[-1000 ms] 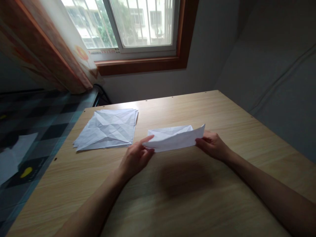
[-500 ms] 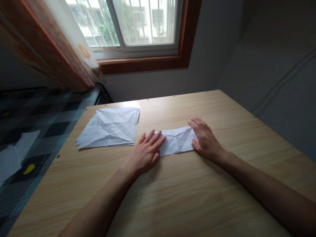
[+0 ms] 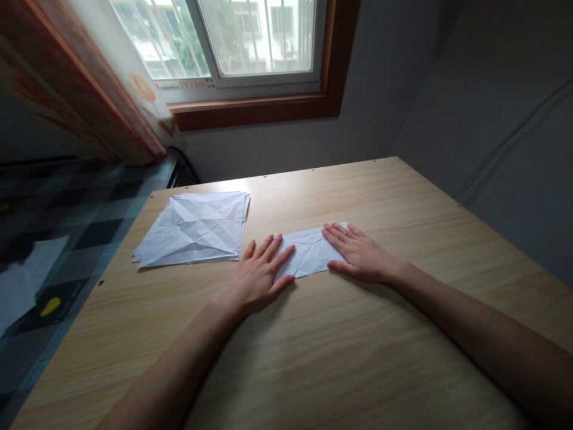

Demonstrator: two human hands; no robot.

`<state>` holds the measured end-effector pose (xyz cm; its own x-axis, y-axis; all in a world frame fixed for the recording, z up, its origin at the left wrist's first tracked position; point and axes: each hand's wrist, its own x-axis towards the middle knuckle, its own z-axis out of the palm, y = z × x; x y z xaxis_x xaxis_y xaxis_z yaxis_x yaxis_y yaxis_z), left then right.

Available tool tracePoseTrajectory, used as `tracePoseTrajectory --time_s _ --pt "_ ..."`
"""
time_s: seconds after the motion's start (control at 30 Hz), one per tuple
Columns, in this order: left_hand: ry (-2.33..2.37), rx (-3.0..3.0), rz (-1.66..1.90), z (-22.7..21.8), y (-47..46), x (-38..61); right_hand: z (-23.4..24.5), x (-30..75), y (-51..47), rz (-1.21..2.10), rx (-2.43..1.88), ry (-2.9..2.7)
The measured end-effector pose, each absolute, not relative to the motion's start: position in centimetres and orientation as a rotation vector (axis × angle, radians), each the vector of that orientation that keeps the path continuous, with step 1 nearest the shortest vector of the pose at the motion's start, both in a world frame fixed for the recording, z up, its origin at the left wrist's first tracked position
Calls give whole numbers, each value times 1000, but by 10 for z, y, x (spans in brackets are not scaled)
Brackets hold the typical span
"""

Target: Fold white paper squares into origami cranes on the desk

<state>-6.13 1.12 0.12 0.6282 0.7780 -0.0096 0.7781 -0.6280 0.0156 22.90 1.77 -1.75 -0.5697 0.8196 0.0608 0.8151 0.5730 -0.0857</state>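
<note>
The person's bare left hand [image 3: 257,276] lies flat, fingers fanned, left of centre frame; the bare right hand [image 3: 358,255], also palm down, points leftward. I see the left forearm [image 3: 172,361] and right forearm [image 3: 470,322] slanting from opposite lower corners.

A home room, with flowered curtain [image 3: 85,77] and checked cloth [image 3: 89,236].

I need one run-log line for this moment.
left hand: flat on creased paper strip, left end; right hand: flat on strip, right end; paper stack: on wood-grain tabletop

Window [image 3: 264,42] w/ brown frame [image 3: 255,111]; orange curtain [image 3: 76,77] above checked cloth [image 3: 78,206], L.
</note>
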Motion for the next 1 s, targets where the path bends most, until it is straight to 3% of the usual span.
tracePoseTrajectory --time_s 0.23,0.37,0.7,1.0 --pt "1431 2892 82 19 2 -37 -16 233 3 -7 -1532 -2633" --pt "1076 2936 174 15 1 -12 -10 207 -10 -74 -1572 -2558" --pt "828 2795 254 -1 24 -35 28 179 -12 -237 -1168 -2943" --pt "847 2986 634 0 18 -32 -8 207 1 -97 -915 -2519"
